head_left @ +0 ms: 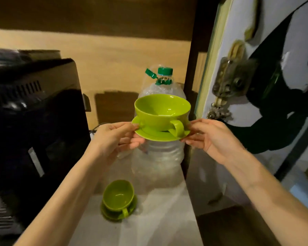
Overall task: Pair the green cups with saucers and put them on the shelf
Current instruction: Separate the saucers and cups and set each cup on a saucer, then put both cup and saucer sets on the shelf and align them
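A green cup (160, 110) sits upright on a green saucer (155, 134), held in the air in front of a large bottle. My left hand (117, 137) pinches the saucer's left rim and my right hand (210, 137) pinches its right rim. The cup's handle points toward me. Lower down, a second green cup (118, 194) rests on its own saucer (112, 214) on the pale counter (167, 219), handle toward me.
A big clear plastic bottle with a green cap (160, 157) stands on the counter behind the held cup. A black appliance (34, 121) fills the left side. A dark wooden post (194, 59) and a white door with magnets (256, 68) are at the right.
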Available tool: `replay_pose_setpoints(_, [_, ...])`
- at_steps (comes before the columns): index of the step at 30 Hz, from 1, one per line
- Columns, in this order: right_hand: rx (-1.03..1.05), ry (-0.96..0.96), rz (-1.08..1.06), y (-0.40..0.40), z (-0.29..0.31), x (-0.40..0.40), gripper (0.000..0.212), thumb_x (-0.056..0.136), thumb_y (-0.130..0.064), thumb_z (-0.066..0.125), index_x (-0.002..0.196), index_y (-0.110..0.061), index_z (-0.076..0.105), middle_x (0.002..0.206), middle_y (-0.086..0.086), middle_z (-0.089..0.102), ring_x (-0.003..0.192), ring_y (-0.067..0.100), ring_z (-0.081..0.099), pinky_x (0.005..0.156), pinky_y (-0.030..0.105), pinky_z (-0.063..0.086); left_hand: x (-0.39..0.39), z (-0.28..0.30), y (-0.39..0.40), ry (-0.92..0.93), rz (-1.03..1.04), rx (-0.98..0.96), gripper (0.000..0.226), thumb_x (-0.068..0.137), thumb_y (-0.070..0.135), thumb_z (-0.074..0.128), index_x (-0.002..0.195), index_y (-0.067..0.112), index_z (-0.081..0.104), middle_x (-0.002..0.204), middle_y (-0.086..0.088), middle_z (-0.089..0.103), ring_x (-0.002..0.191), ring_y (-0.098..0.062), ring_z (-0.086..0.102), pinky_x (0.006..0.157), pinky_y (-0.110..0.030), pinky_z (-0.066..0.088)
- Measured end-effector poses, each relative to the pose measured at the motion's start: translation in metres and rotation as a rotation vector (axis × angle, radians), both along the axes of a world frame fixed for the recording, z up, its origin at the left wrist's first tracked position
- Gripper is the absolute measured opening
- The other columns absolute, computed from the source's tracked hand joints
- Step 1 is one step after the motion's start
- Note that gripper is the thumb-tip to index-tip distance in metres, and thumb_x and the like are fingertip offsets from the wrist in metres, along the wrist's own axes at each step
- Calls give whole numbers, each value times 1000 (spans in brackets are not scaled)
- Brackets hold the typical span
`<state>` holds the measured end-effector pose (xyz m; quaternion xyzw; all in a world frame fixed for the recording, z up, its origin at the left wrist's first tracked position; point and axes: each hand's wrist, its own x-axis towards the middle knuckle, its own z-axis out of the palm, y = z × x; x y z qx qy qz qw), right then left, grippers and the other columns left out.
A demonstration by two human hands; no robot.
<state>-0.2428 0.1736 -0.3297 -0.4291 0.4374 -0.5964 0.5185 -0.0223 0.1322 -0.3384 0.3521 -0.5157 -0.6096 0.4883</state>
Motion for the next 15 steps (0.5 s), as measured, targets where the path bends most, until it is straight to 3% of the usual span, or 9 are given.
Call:
replay_pose_setpoints(4, [-83, -2, -39, -10, 55, -14, 20, 88, -1, 48, 75, 4, 61, 52, 12, 71, 47, 18, 69, 39, 16, 51, -12, 59, -12, 28, -22, -84, 16, 66, 19, 66, 65, 3, 70, 52, -9, 69, 46, -11, 66, 41, -14, 49])
replay_pose_setpoints(9, [-163, -52, -75, -24, 123, -30, 25, 89, 0, 44, 69, 7, 58, 48, 15, 68, 42, 18, 67, 35, 15, 49, -30, 131, -29, 109, -72, -179, 19, 66, 6, 63, 49, 4, 71, 51, -11, 69, 44, -12, 66, 40, -15, 50])
replay_pose_setpoints(12, [-212, -58, -112, -31, 165, -37, 24, 87, 3, 45, 65, 5, 56, 44, 15, 66, 37, 16, 64, 33, 15, 48, -43, 171, -40, 150, -92, -237, 22, 70, 4, 61, 50, 0, 70, 51, -12, 69, 43, -12, 65, 38, -15, 49])
replay_pose_setpoints(15, [-277, -53, -139, -38, 203, -46, 27, 86, 4, 46, 61, 3, 55, 43, 17, 64, 34, 16, 61, 32, 15, 47, -56, 205, -50, 208, -90, -267, 14, 76, 0, 59, 65, -3, 67, 51, -13, 69, 43, -13, 65, 37, -15, 49])
